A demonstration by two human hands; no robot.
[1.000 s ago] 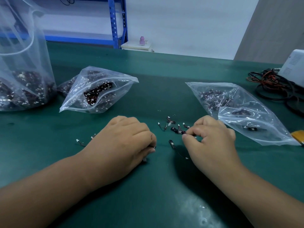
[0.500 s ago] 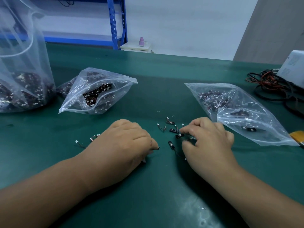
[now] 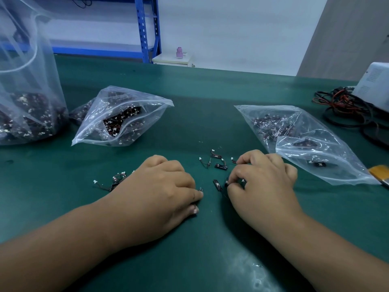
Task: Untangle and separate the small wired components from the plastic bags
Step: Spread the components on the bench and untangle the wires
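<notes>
Small black wired components with white plugs (image 3: 217, 163) lie loose on the green table (image 3: 210, 114) between my hands. My right hand (image 3: 261, 182) has curled fingers and pinches one black component by its thumb and forefinger. My left hand (image 3: 160, 192) rests knuckles up, fingers curled, with a thin wire end showing at its fingertips. A small tangle of components (image 3: 114, 182) lies just left of my left hand. One clear plastic bag (image 3: 117, 121) of components lies behind my left hand, another clear bag (image 3: 299, 140) behind my right hand.
A tall clear bag (image 3: 27, 102) full of components stands at the far left. Coiled red and black cables (image 3: 347, 108) and a white device (image 3: 374, 85) sit at the right edge. A yellow item (image 3: 379, 171) pokes in by the right bag.
My right hand has drawn back toward me with the pinched component. My left hand has shifted slightly, uncovering more of the small tangle on its left side.
</notes>
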